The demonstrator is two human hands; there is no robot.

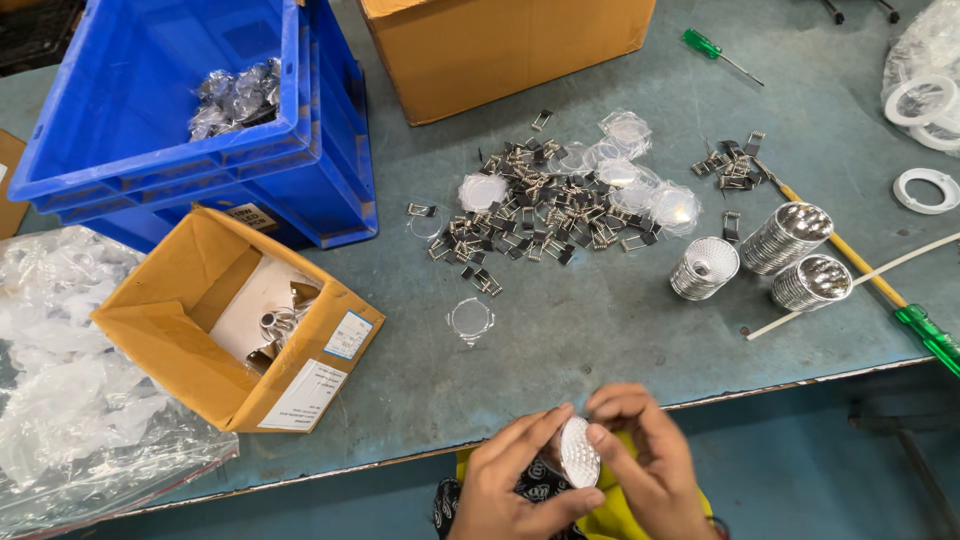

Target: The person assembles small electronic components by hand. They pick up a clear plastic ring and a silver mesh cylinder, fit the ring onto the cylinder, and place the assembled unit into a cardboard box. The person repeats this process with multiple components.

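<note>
Closest, at 6 o'clock below the table edge: left hand point(505, 480) and right hand point(640, 460), both pinching 1 small faceted silver reflector point(578, 452) between them, fingers of each curled onto its rim, held over a yellow-and-black garment.

At 12 o'clock from the hands, on the grey-green table point(600, 330): 1 clear round lens point(469, 319) lying alone. Farther at 12: scattered heap of small metal spring clips point(530, 215) mixed with more clear lenses. At 1 to 2 o'clock: 3 ribbed silver reflector cups point(765, 262) grouped together, touching or nearly so; just beyond them a long screwdriver with green handle point(925, 335) and a white strip crossing it.

At 10 o'clock: open cardboard box point(230, 320) holding silver parts and paper. Behind it, at 11: stacked blue plastic crates point(180, 110) with bagged shiny pieces inside. Top centre: another cardboard box point(500, 50). Far left: crumpled clear plastic sheeting point(70, 380). Upper right: white plastic rings point(925, 190).
</note>
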